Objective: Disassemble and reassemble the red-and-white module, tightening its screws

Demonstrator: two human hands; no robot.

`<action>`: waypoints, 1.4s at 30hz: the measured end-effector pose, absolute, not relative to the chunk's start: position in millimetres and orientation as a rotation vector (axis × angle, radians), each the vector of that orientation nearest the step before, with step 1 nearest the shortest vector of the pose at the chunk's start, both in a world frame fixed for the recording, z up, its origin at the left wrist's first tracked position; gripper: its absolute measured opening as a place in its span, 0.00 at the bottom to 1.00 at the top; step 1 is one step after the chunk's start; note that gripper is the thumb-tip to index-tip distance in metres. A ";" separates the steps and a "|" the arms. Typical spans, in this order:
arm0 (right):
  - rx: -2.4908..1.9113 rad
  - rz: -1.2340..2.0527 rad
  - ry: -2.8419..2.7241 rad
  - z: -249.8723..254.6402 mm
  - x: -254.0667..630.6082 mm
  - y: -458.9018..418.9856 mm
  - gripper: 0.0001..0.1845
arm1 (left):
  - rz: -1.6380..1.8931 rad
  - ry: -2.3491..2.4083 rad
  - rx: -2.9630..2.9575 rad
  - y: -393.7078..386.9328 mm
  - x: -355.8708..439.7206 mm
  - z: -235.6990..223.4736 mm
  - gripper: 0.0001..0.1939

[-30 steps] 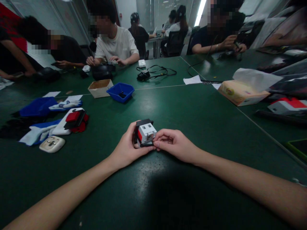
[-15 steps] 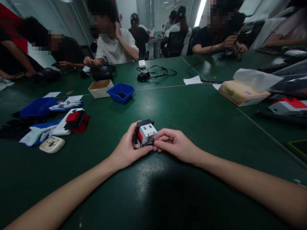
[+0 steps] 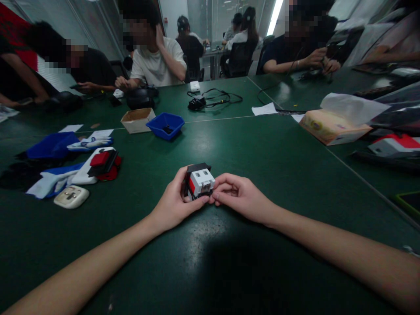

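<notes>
Across the green table (image 3: pixel 275 157): up goes a hand! The co-worker in the white T-shirt (image 3: pixel 152 70) has it at the head now, down low a second ago.
Left hand (image 3: pixel 172 199): wrapped round the white, red and black module (image 3: pixel 202 180), thumb along its lower edge.
Right hand (image 3: pixel 241 197): thumb and fingertips bunched together at the module's lower right corner; whether anything is pinched between them, I cannot tell.
Module: tilted, two dark square slots facing up, well short of the table's far edge.
Blue bin (image 3: pixel 159 127): nearer that far edge, dark bits inside, cardboard box (image 3: pixel 138 126) just beside.
Tissue pack (image 3: pixel 334 127): off towards the table's right side.
</notes>
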State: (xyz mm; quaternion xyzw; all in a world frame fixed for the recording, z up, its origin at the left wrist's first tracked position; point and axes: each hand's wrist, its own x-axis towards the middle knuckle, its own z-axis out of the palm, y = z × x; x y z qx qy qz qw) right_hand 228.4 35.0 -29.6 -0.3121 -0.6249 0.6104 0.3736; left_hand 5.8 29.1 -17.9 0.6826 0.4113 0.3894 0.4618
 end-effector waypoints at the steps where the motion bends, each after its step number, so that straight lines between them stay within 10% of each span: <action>1: -0.799 1.536 -1.618 -30.1 228.2 34.8 0.09 | 0.964 1.011 1.689 29.2 5.6 -18.3 0.34; 19: -0.549 0.828 -2.012 -21.3 234.7 29.1 0.05 | 0.885 0.884 1.153 13.1 20.8 -13.8 0.25; 42: -0.529 0.681 -2.037 -23.4 230.1 23.9 0.06 | 0.554 0.500 0.877 21.2 10.9 -16.7 0.22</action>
